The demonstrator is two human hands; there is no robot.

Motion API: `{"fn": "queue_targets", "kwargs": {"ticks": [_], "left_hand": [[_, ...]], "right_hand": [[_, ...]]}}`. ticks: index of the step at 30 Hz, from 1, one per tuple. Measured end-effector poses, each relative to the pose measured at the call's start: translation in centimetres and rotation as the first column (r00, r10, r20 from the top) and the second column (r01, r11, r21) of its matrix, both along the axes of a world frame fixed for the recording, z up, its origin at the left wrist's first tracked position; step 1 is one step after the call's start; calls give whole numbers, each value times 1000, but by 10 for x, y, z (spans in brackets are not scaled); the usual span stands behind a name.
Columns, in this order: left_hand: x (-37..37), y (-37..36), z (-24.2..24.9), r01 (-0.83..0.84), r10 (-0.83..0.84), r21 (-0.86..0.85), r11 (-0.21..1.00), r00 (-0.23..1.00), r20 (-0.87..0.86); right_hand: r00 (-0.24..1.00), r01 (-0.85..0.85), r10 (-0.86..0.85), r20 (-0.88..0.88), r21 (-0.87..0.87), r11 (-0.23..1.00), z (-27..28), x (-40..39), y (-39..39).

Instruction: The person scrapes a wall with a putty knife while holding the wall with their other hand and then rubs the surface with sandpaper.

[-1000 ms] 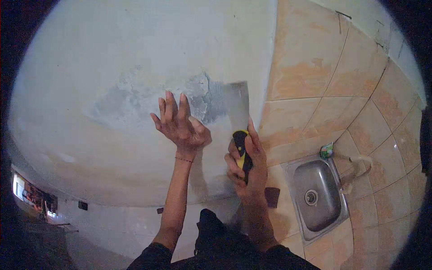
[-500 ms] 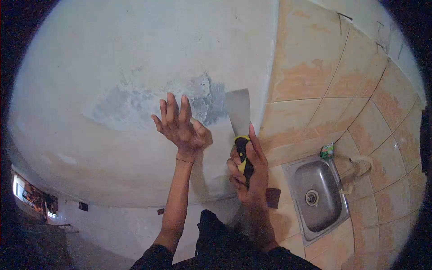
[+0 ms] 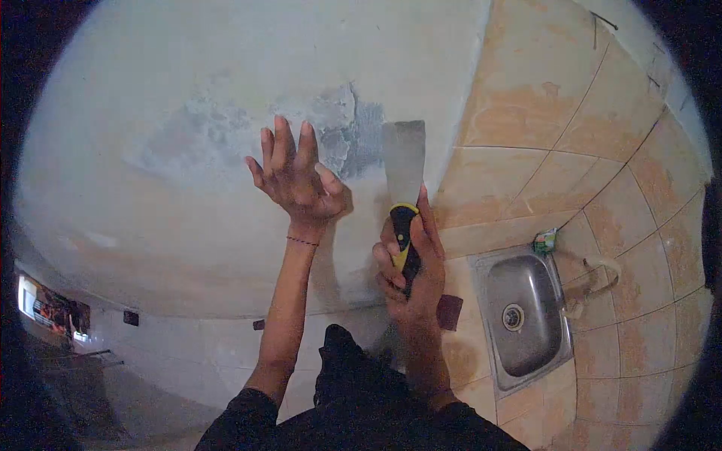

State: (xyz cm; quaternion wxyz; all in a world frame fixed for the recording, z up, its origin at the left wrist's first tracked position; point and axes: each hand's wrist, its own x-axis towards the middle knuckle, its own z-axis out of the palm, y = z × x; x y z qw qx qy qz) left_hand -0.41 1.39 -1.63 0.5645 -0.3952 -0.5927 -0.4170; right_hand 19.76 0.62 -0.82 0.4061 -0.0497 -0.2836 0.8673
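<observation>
My right hand [image 3: 418,259] is wrapped round the black and yellow handle of a putty knife [image 3: 404,161], its index finger stretched along the base of the blade. The wide grey blade points up and overlaps the pale wall [image 3: 210,248] just right of a bare patch [image 3: 342,135]. Flaking paint and rough grey plaster show in that patch. My left hand [image 3: 297,177] is open over the patch's lower edge, fingers spread and pointing up, holding nothing. A thin cord circles the left wrist.
To the right, a metal sink [image 3: 526,316] is set in a tiled counter, with a green packet [image 3: 544,241] at its far corner and a tap [image 3: 602,278] beside it. Orange-stained tiles [image 3: 519,113] cover the adjoining wall. A dark reddish-brown piece [image 3: 450,313] lies by my right wrist.
The view has tilted, so the wall patch, sink and both hands sit higher in the picture. My right hand keeps its grip on the putty knife; the left stays spread.
</observation>
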Motion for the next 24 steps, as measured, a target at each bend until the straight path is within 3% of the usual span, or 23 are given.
{"fn": "queue_targets", "kwargs": {"ticks": [8, 14, 20, 24], "left_hand": [[1, -1, 0, 34, -34, 13, 999, 999, 4], [0, 1, 1, 39, -39, 18, 999, 999, 6], [-1, 2, 2, 32, -32, 24, 999, 999, -15], [-2, 2, 1, 12, -12, 17, 1000, 999, -30]], "right_hand": [[956, -195, 150, -252, -164, 967, -14, -2, 15], [999, -23, 22, -41, -27, 999, 2, -3, 9], [998, 60, -60, -7, 29, 998, -2, -9, 5], [1000, 23, -24, 8, 41, 999, 1, -2, 6]]}}
